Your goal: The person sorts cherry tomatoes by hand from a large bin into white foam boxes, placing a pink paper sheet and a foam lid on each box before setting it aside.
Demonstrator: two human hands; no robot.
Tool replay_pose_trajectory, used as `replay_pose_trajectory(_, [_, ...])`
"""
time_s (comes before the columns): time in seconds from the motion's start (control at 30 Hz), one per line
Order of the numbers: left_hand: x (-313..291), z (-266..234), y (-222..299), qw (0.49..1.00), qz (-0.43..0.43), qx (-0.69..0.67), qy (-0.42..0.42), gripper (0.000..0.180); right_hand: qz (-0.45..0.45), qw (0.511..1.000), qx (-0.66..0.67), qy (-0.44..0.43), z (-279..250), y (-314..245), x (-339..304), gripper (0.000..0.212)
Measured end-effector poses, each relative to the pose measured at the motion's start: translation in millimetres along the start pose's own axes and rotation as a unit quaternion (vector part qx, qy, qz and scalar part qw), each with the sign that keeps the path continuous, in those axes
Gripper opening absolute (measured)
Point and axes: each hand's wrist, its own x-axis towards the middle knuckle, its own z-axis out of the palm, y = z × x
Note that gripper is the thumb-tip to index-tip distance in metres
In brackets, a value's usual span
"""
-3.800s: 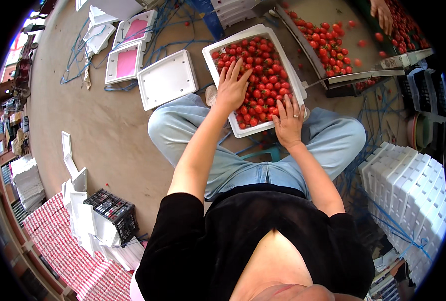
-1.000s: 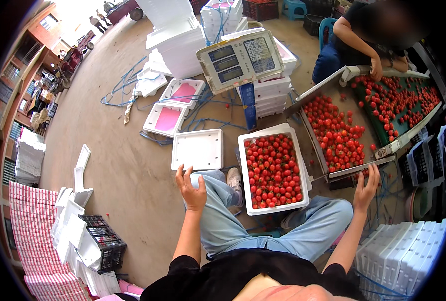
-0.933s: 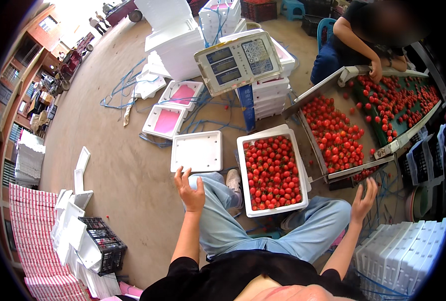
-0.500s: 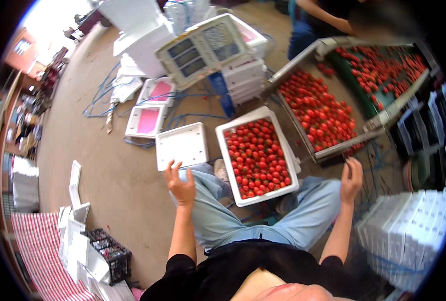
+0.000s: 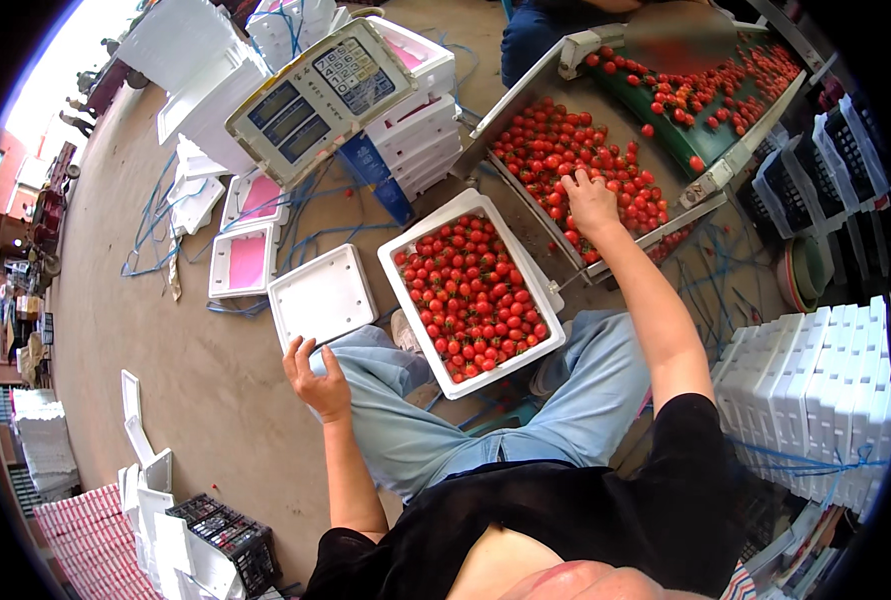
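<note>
The right arm stretches forward, its hand (image 5: 594, 207) bent with fingers curled down inside the metal tray's (image 5: 685, 221) near edge, while the left hand (image 5: 321, 384) hovers, fingers loosely parted.

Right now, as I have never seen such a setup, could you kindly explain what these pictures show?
There is no machine here; the work is done bare-handed. Every picture comes from a fisheye camera worn on the head, looking down, so straight edges bend. The right hand reaches into loose red tomatoes in a metal tray; whether it grips any is hard to tell. The left hand is empty, fingers spread, near a shallow white tray on the floor. Between the knees sits a white box full of tomatoes.
</note>
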Motion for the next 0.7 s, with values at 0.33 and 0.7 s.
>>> replay_pose_trajectory(0.33, [-0.1,-3.7,-11.7,0.998,-0.032,-0.041,0.028,0.015,-0.009,0.990,0.141,-0.012,-20.8,30.7,0.1,0.025])
replay_pose_trajectory(0.7, [-2.8,-3.6,-13.7,0.998,-0.041,-0.041,0.022,0.014,-0.062,0.900,0.431,0.002,-55.9,-109.4,-65.5,0.015])
